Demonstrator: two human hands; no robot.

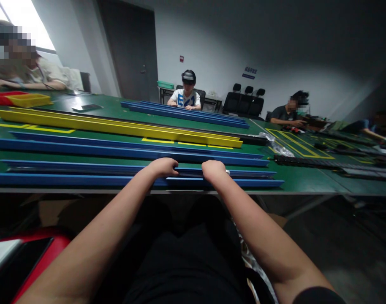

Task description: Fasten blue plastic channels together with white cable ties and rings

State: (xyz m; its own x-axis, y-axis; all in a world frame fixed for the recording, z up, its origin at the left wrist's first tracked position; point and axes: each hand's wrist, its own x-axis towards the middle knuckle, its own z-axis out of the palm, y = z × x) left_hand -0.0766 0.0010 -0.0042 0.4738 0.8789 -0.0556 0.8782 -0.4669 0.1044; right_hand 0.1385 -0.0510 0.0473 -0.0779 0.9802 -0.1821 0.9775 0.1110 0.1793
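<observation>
Long blue channel-shaped rails lie across the table in front of me. Both my hands are over the nearest blue rail (pixel 69 180), a short gap apart. My left hand (pixel 163 167) is curled, its thumb towards the right and its other fingers largely hidden. My right hand (pixel 213 170) is closed like a fist with the fingertips down inside the rail, and a small white bit shows beside it. A dark strip runs in the trough between the hands. What the fingers grip is hidden. Just beyond lies a second blue rail (pixel 85 146).
Further off are a yellow rail (pixel 123 127), more blue rails (pixel 186 113), a yellow tray (pixel 31 100) and a red tray (pixel 1 98). Crumpled clear plastic (pixel 280 145) and black strips (pixel 310 161) lie right. Several people sit around the green table (pixel 303 179).
</observation>
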